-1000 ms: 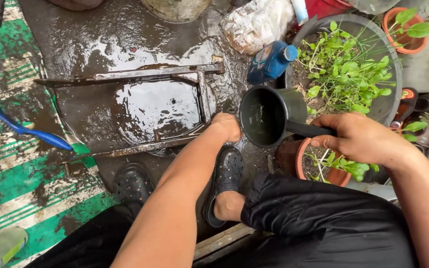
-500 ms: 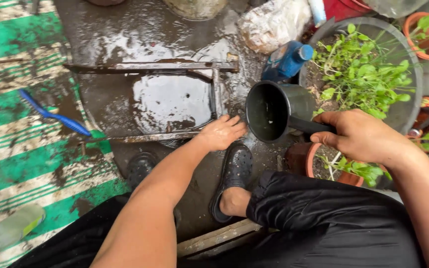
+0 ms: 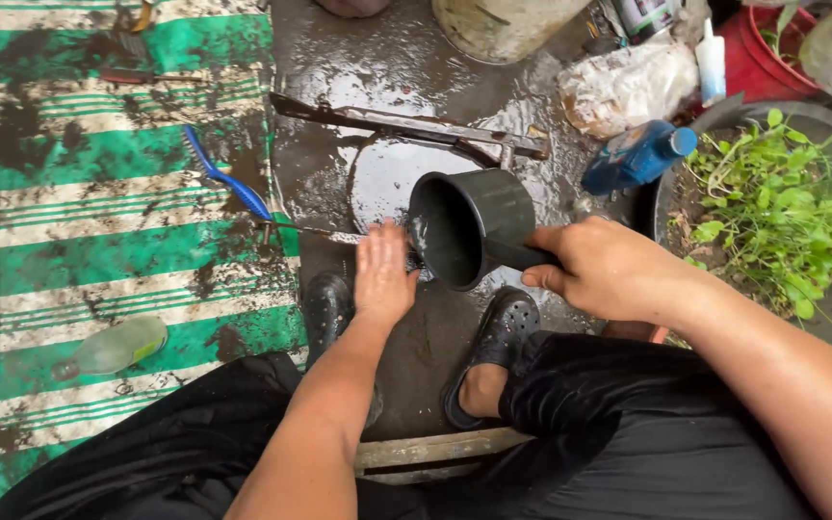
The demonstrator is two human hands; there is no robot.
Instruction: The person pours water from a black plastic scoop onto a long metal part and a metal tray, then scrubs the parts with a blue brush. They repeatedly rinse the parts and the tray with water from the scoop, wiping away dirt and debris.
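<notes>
Tipping dark scoop [image 3: 469,236] by its handle in closed right hand [image 3: 609,270] over wet muddy floor [image 3: 435,337], beside flat, empty, open left hand [image 3: 384,274]; risks water splashing onto black shoes [image 3: 503,332], or wet handle slipping.

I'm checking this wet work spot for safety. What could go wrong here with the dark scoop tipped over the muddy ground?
1. The dark plastic handled scoop, tilted in the right hand, may splash the black clogs below it.
2. The left hand rests beside the rusty metal frame; an edge might scrape it.
3. The wet grey ground looks slippery.
</notes>
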